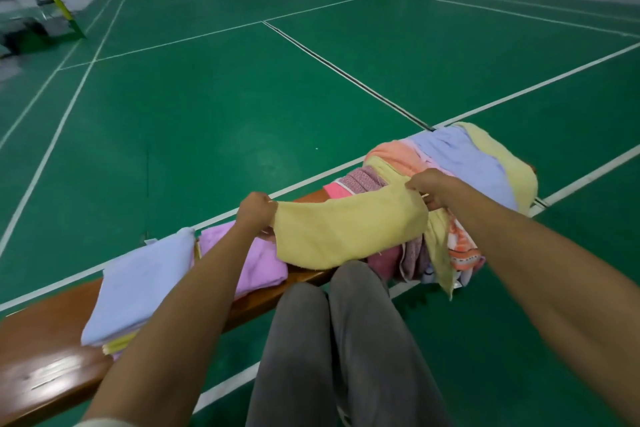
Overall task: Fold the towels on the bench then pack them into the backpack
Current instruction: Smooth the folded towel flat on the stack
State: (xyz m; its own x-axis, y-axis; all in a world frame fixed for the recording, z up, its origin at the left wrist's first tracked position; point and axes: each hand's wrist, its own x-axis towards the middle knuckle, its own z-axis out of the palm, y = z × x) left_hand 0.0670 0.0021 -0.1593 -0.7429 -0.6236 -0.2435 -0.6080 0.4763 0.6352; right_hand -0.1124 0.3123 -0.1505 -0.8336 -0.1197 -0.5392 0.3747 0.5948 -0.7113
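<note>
Green court flooring with white lines filled the upper frame, and a wooden bench (41,354) ran from lower left toward centre right. At lower left of the frame I saw a folded stack (138,291) topped by a pale blue towel, with a pink towel (256,263) just beside it. Moving rightward, the left hand (254,213) pinched one end of a yellow towel (349,232), fingers curled tight on the cloth. That towel hung stretched across the middle of the frame, above grey-trousered knees (332,315). The right hand (427,189) pinched the opposite end, fingers closed on the edge. Past it, at centre right, lay the unfolded heap (460,166) of orange, lilac and yellow cloth on the bench. I judged the step to be squaring this towel for its fold: keep it taut, match the two ends corner to corner, then lay it flat before creasing, so the trailing strip at right does not drag the heap along. No backpack showed anywhere. I could read no brand, label or writing.
</note>
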